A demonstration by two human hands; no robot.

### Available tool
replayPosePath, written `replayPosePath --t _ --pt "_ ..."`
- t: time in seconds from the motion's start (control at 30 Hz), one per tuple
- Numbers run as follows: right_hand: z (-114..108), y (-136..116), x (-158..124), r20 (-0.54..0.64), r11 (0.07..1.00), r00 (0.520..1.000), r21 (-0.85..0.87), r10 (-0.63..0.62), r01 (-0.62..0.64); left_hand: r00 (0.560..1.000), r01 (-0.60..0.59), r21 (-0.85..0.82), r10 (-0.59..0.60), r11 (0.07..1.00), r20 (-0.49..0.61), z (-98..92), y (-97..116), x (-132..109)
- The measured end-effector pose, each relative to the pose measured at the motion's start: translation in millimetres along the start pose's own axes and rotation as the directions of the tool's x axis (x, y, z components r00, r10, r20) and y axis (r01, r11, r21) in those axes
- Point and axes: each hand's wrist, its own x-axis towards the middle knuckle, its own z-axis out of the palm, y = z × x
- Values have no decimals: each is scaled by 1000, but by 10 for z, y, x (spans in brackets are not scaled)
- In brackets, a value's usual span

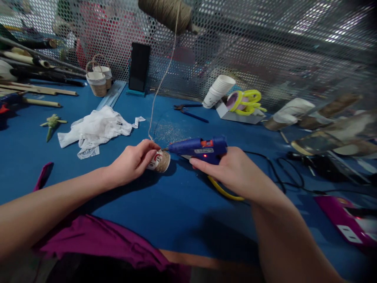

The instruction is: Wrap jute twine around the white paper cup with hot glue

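Note:
My left hand (136, 160) is closed around a small paper cup (159, 161) lying on its side, its bottom end wrapped in brown twine. A strand of twine (161, 80) runs from the cup up to a big spool (166, 13) hanging at the top. My right hand (232, 169) grips a blue hot glue gun (198, 148) with a red light on. Its nozzle points left and touches the wrapped end of the cup. A yellow glue stick (224, 192) sticks out behind the gun under my hand.
On the blue table (165, 212) lie crumpled white lace (96, 129), blue pliers (188, 111), stacked white cups (218, 91), a yellow tape holder (245, 101), two small twine baskets (98, 80), a phone on a stand (139, 67), bamboo sticks (35, 88), black cables (282, 173). Mesh screen behind.

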Motion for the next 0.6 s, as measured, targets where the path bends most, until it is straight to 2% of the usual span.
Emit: replayPosePath --t 0.47,0.6 --pt "-39 -22 -56 31 999 998 11 47 -47 1000 -20 -7 20 1000 9 9 -12 2" --pt "-27 -29 -43 2 1000 1000 5 15 -15 1000 -9 -2 9 1000 8 9 -18 -4"
